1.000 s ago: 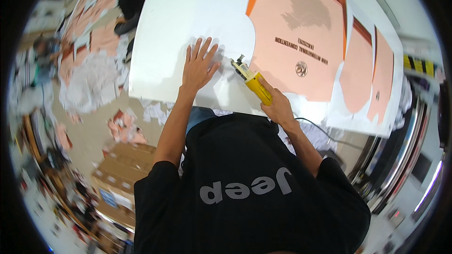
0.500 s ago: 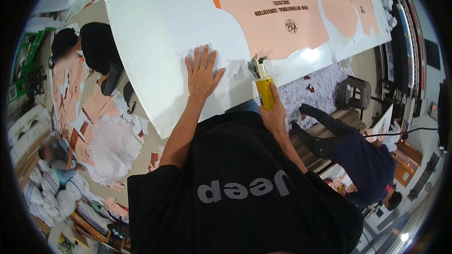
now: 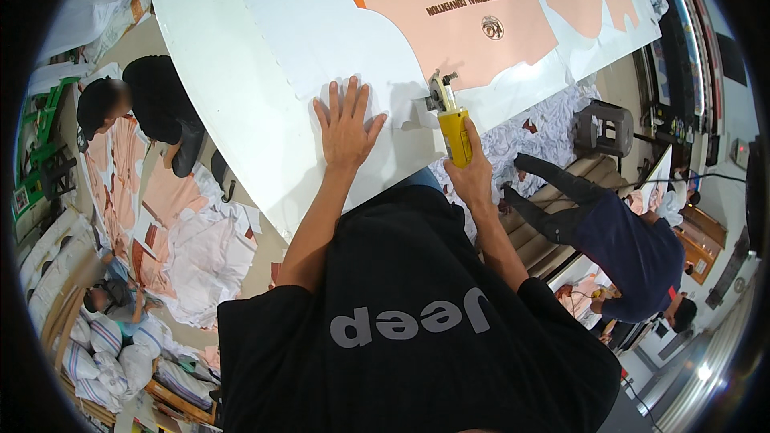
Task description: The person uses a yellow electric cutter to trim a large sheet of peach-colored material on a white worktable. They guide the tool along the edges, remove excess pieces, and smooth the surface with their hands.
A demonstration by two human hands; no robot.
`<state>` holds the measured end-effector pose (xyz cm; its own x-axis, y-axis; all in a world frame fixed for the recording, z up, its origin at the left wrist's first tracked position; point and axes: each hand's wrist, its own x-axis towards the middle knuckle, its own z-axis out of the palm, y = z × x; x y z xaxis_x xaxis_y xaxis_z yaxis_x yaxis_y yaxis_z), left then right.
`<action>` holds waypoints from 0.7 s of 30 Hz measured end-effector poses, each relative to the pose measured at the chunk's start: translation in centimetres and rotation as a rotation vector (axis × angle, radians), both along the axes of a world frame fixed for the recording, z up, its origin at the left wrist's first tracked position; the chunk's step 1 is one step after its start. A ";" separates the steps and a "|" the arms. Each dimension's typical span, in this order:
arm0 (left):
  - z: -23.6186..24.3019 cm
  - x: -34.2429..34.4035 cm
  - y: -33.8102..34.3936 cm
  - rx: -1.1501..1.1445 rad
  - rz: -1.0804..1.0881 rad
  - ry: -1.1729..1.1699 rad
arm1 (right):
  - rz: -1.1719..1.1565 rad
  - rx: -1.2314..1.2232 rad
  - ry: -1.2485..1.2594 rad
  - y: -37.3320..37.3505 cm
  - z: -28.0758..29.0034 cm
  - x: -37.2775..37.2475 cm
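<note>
My left hand [image 3: 347, 132] lies flat with fingers spread on a white sheet [image 3: 297, 40] on the white table [image 3: 233, 136]. My right hand [image 3: 469, 160] grips a yellow electric cutter [image 3: 454, 132], its metal head at the lower edge of a peach garment-shaped piece [image 3: 449, 40] with printed lettering and a logo, where the white sheet shows cut edges. Further peach pieces [image 3: 609, 0] lie to the right on the same table.
Co-workers [image 3: 152, 96] [image 3: 609, 248] [image 3: 116, 301] are around the table. Peach and white fabric [image 3: 184, 273] covers part of the floor at left, near stuffed sacks [image 3: 128, 365]. Behind my right arm are crumpled white cloth [image 3: 529, 120], a grey stool [image 3: 601, 128] and a cable [image 3: 714, 176].
The view has swung round, bringing more co-workers into sight. My right hand and cutter have shifted right, turning more upright along the peach piece's edge; my left hand stays spread on the sheet.
</note>
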<state>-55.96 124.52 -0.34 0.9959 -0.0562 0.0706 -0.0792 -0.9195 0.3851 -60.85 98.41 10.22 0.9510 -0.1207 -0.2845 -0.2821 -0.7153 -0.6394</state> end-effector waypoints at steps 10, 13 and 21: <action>0.5 0.3 -0.1 -0.029 0.030 -0.029 | 0.094 0.031 0.023 0.6 0.8 7.3; 0.6 0.2 -0.3 -0.021 0.045 -0.027 | 0.141 0.042 -0.014 0.7 0.8 9.4; 1.1 0.4 -0.6 -0.020 0.066 -0.054 | 0.238 0.051 0.022 0.0 0.2 14.2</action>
